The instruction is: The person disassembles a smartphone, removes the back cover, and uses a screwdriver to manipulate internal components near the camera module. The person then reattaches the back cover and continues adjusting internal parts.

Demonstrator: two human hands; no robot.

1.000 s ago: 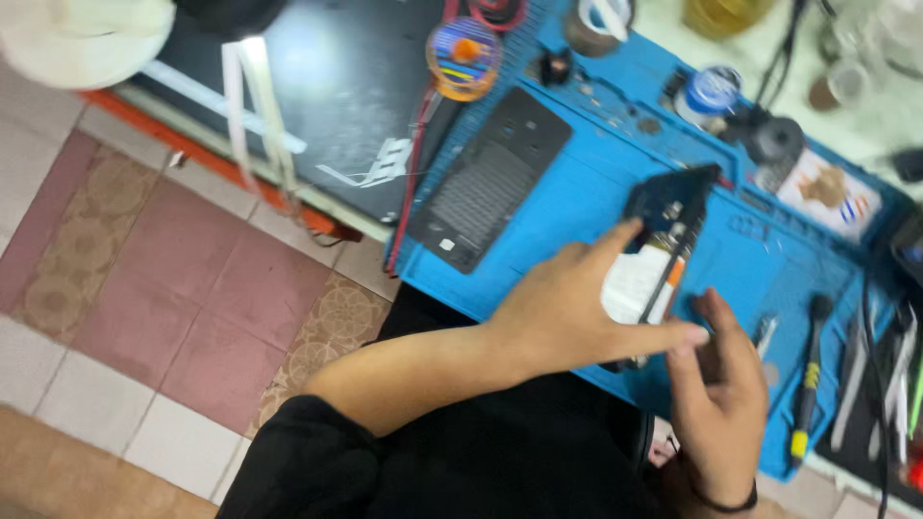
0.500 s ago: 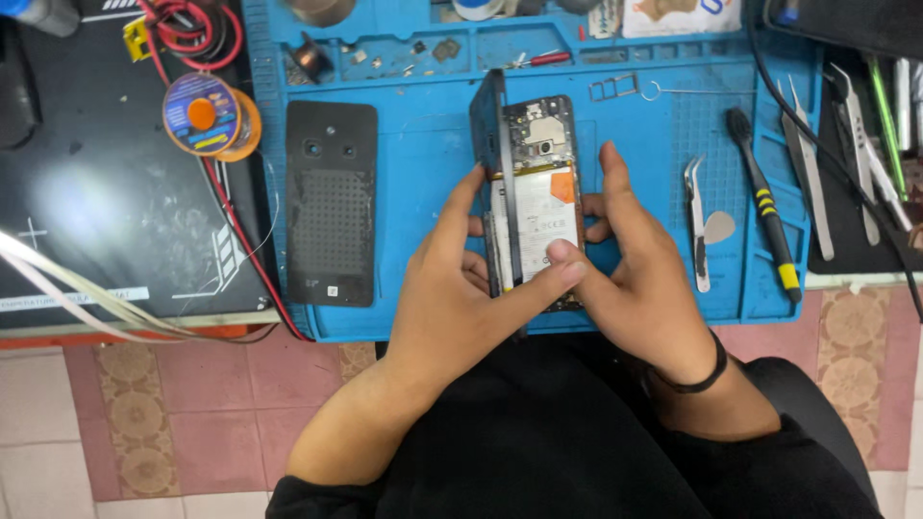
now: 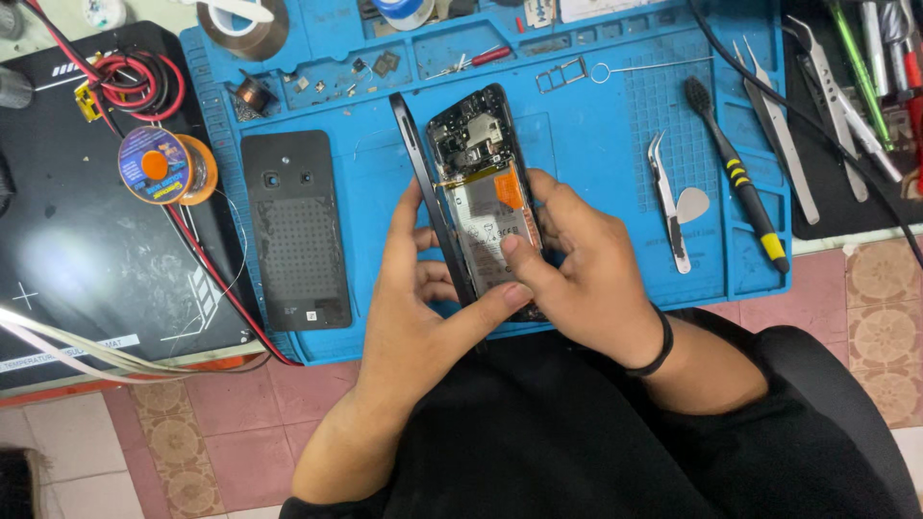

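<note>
An opened phone (image 3: 481,207) (circuitry exposed) is gripped by closed fingers of both left hand (image 3: 418,303) and right hand (image 3: 577,274) above the blue mat (image 3: 615,125).

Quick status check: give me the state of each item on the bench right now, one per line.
opened phone: back off, insides exposed, held tilted in both hands
left hand: gripping the phone's left edge
right hand: thumb pressing the battery
back cover: detached, flat on blue mat
tweezers: lying unused
</note>
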